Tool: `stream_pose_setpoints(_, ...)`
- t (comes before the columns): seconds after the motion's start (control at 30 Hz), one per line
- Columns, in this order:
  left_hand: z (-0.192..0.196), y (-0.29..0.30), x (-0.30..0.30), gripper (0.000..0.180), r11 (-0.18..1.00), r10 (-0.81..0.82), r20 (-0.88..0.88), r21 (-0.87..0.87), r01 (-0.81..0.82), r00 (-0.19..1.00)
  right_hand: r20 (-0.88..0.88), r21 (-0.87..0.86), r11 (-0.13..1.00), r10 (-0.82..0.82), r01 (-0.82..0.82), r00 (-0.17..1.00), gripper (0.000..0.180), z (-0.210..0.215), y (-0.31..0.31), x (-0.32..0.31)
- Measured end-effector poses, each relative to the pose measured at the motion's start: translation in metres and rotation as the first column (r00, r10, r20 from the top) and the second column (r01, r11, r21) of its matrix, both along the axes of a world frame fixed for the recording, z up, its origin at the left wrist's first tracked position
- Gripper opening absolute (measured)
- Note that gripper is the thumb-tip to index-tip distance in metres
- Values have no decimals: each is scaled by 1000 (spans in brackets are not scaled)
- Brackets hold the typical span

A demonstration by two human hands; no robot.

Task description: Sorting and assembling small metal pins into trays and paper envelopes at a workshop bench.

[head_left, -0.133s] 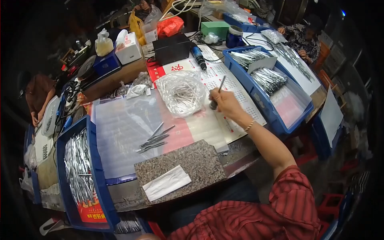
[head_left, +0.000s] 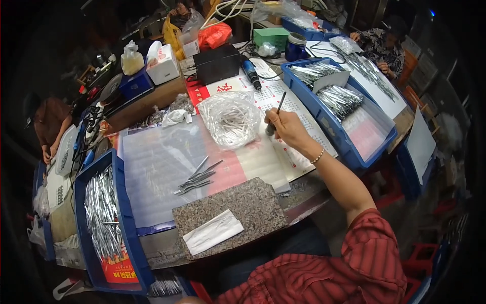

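My right hand [head_left: 287, 126] is closed round a thin dark stick [head_left: 281, 103], whose upper end slants up past the fingers. Just under the fingertips sits a small dark grey rounded object [head_left: 270, 130]; whether it is joined to the stick I cannot tell. To the left of this hand lies a clear plastic bag [head_left: 230, 121] of thin white sticks. Several slim silvery-grey strips [head_left: 198, 178] lie loose on the plastic sheet [head_left: 157, 152]. A folded white tissue [head_left: 212, 233] rests on a speckled stone slab [head_left: 253, 205] nearest me. Only a sliver of my left forearm shows at the lower edge; its hand is out of view.
Blue trays [head_left: 132, 228] [head_left: 324, 124] of silvery strips flank the work area. Behind the bag are a black box [head_left: 217, 64], a blue-and-black power screwdriver [head_left: 251, 73] and a dark blue jar [head_left: 296, 48]. Other people sit at the left, far side and right.
The whole view has shifted very slightly. A little more of the stick shows above my right hand, which otherwise stays in the same place.
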State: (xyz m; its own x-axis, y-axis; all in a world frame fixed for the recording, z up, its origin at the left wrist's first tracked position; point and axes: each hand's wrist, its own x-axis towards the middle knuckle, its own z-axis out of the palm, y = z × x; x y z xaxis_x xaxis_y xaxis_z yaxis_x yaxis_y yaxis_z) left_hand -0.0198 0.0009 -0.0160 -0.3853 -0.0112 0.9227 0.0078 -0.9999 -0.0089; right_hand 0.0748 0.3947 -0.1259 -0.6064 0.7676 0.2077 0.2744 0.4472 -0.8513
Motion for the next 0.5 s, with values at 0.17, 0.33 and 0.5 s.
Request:
stream_pose_setpoints(0.17, 4, -5, 14, 9, 986, 137, -28, 101, -133, 990, -167, 105, 983, -132, 151, 977, 51, 24, -8, 27)
stream_pose_setpoints(0.33, -49, -49, -3, 22, 429, 732, 156, 652, -626, 664, 176, 534, 845, -156, 39, 972, 31, 20, -10, 46)
stream_pose_setpoints(0.5, -32, -54, 45, 9, 767, 585, 22, 310, -562, 811, 400, 121, 990, 23, -77, 916, 28, 5, 4, 27)
